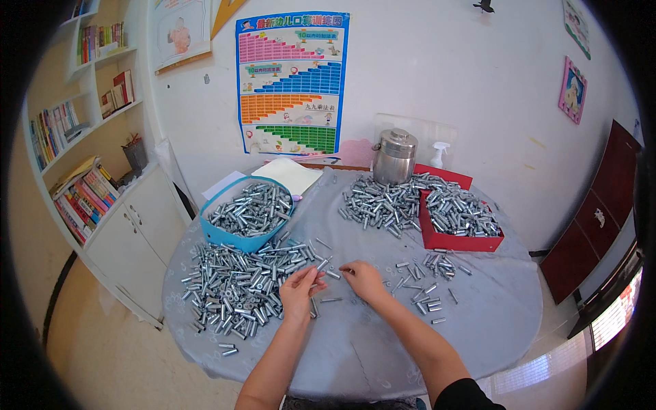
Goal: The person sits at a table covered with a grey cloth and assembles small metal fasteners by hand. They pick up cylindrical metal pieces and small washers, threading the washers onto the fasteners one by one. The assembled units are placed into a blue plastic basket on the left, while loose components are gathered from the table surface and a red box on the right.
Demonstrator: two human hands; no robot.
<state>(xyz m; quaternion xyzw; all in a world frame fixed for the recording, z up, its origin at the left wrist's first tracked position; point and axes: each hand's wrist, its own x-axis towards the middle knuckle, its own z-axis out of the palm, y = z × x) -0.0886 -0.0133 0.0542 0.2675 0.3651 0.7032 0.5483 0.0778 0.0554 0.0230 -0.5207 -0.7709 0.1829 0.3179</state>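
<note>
Together, both hands (335, 285) pinching small metal sleeves (326, 269), round table (492, 321)

Blue-bordered striped chart poster (292, 83) on rear wall

Round grey table (355, 342) bears metal sleeves (236, 287), blue basket (225, 236), red tray (451, 240).

Small metal piece pinched in left hand (298, 292) too tiny to identify. Right hand (364, 280) fingertips' contents unclear. Spray bottle (439, 154) partly hidden behind red tray (451, 240). Elbows cut off at lower edge.
</note>
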